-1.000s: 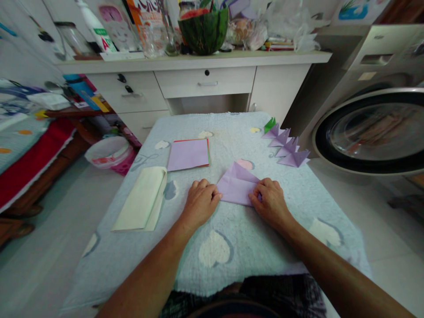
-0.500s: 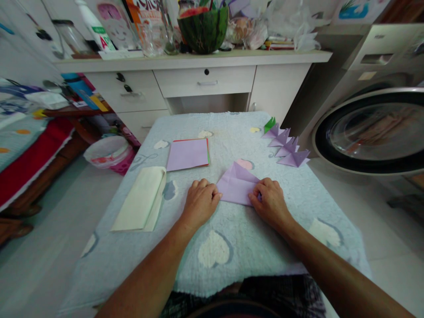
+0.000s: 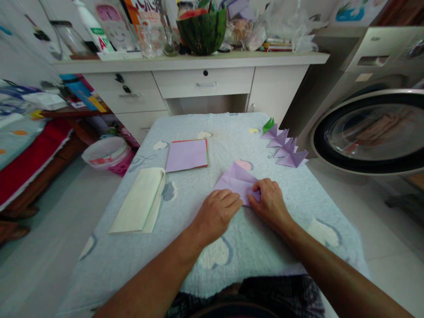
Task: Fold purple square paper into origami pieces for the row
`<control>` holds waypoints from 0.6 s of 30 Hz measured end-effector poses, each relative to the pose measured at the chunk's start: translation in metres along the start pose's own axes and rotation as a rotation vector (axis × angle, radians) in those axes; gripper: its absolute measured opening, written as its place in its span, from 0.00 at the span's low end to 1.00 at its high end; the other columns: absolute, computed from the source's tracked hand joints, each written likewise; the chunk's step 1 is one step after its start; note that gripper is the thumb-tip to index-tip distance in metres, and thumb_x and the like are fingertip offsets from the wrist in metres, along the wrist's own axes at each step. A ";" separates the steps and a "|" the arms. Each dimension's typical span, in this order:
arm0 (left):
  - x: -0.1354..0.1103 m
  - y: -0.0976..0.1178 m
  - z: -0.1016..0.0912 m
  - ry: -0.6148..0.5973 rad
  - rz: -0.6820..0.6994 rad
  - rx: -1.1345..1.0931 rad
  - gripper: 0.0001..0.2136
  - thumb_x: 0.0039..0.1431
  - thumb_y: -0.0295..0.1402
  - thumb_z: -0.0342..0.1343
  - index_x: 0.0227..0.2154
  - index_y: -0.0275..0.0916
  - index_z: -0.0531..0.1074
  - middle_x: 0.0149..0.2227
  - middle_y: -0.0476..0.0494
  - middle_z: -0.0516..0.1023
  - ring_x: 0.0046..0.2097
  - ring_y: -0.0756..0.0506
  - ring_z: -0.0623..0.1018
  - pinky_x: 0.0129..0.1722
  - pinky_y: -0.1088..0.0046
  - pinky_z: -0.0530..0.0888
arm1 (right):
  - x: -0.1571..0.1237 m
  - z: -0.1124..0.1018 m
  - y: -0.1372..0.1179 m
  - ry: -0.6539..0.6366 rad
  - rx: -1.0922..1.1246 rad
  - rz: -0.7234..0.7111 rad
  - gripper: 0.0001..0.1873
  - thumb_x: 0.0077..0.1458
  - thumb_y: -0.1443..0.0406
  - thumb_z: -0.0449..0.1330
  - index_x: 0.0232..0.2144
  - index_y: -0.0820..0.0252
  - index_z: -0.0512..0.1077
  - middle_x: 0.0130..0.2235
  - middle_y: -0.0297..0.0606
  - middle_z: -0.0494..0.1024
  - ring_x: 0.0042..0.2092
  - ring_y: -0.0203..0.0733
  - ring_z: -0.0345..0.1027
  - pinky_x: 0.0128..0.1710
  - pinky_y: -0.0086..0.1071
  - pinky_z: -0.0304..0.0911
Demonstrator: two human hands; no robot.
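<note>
A purple sheet of origami paper (image 3: 236,177), folded to a peak at the far side, lies on the cloth-covered table in front of me. My left hand (image 3: 220,210) rests across its near left edge, fingers stretched out and lying flat on the paper. At the right corner, my right hand (image 3: 267,198) pinches the paper between thumb and fingers. The left hand covers the lower left corner. Farther off to the left is a stack of square paper (image 3: 187,155), purple on top with red and green edges showing.
A folded pale-yellow sheet (image 3: 137,201) lies at the left of the table (image 3: 265,247). Several folded purple paper pieces (image 3: 291,158) and a green one (image 3: 268,126) line the far right edge. Beyond stand a white cabinet (image 3: 202,84) and a washing machine (image 3: 357,66).
My left hand has slid right along the near edge of the paper, from its left corner toward my right hand. The right hand stays at the right corner, its fingers slightly shifted.
</note>
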State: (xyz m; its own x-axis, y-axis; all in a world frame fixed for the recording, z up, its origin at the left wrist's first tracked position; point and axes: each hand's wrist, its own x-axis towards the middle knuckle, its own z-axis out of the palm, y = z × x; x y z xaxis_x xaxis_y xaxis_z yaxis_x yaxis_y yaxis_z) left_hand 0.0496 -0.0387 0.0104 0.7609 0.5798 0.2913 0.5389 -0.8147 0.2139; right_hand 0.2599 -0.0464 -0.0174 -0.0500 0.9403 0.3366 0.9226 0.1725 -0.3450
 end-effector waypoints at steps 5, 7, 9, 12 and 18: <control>-0.001 0.008 0.008 -0.017 0.071 -0.016 0.14 0.66 0.29 0.48 0.52 0.36 0.68 0.53 0.41 0.75 0.54 0.42 0.72 0.55 0.62 0.70 | 0.000 0.000 0.000 -0.007 0.003 0.013 0.07 0.50 0.64 0.59 0.33 0.58 0.65 0.35 0.42 0.69 0.38 0.49 0.61 0.41 0.42 0.57; -0.002 0.008 0.011 -0.013 0.066 -0.008 0.14 0.66 0.29 0.48 0.52 0.36 0.68 0.53 0.40 0.74 0.55 0.42 0.72 0.55 0.61 0.71 | 0.000 0.000 0.000 0.003 0.015 0.017 0.08 0.50 0.65 0.60 0.33 0.58 0.65 0.35 0.42 0.69 0.38 0.49 0.61 0.41 0.42 0.58; -0.003 0.008 0.013 -0.009 0.060 -0.001 0.14 0.66 0.28 0.47 0.52 0.36 0.68 0.54 0.39 0.75 0.55 0.42 0.73 0.55 0.60 0.71 | 0.000 0.000 0.001 0.017 0.029 0.022 0.08 0.50 0.65 0.60 0.33 0.58 0.64 0.35 0.42 0.70 0.38 0.49 0.61 0.40 0.42 0.58; -0.003 0.007 0.014 -0.008 0.066 0.017 0.14 0.66 0.27 0.47 0.53 0.35 0.68 0.54 0.39 0.74 0.55 0.42 0.73 0.56 0.61 0.72 | 0.000 0.001 0.003 0.025 0.055 0.025 0.08 0.50 0.64 0.60 0.33 0.57 0.64 0.35 0.42 0.70 0.38 0.49 0.62 0.40 0.41 0.58; -0.004 0.006 0.016 -0.006 0.081 0.026 0.15 0.65 0.26 0.47 0.53 0.35 0.68 0.55 0.38 0.74 0.56 0.41 0.73 0.56 0.60 0.71 | 0.001 0.000 0.004 0.015 0.075 0.045 0.07 0.51 0.66 0.59 0.34 0.58 0.65 0.36 0.42 0.71 0.38 0.48 0.62 0.40 0.41 0.58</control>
State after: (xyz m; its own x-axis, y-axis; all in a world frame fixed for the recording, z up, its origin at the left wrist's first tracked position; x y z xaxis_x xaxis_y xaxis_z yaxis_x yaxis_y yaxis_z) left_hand 0.0553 -0.0458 -0.0044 0.8045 0.5117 0.3015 0.4843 -0.8591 0.1658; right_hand 0.2638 -0.0450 -0.0188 -0.0031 0.9433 0.3320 0.8925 0.1524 -0.4245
